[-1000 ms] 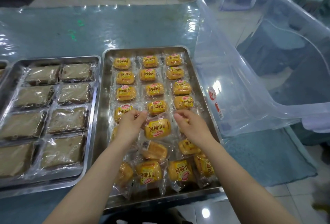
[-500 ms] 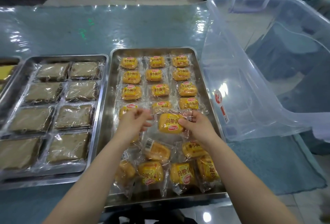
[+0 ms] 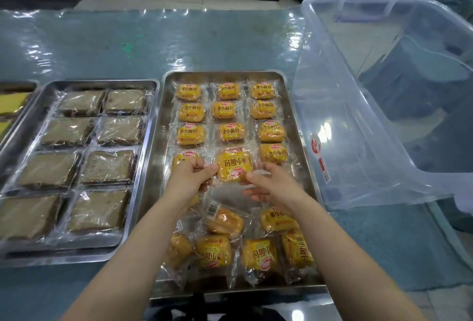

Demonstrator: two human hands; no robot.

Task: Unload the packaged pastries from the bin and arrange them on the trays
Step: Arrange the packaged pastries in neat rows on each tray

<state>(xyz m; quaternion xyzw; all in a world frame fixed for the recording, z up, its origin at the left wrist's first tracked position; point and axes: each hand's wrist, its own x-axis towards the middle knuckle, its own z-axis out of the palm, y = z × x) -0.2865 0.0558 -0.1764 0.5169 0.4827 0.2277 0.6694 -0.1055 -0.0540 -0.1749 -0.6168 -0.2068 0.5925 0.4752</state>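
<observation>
A steel tray [image 3: 297, 121] holds several yellow packaged pastries in neat rows at its far half, and a loose heap [image 3: 230, 251] at its near end. I hold one yellow pastry packet [image 3: 234, 168] just above the tray's middle, label upside down. My left hand [image 3: 192, 178] pinches its left wrapper edge. My right hand [image 3: 268, 185] pinches its right edge. The clear plastic bin [image 3: 384, 105] stands tilted at the right and looks empty.
A second steel tray [image 3: 148, 126] to the left holds several brown wrapped cakes in two columns. The corner of a third tray [image 3: 15, 100] shows at the far left. The table has a glossy teal cover; its near edge lies just below the trays.
Both hands lifted one packet off the tray's middle, turned it flat and carried it slightly away from me, toward the arranged rows.
</observation>
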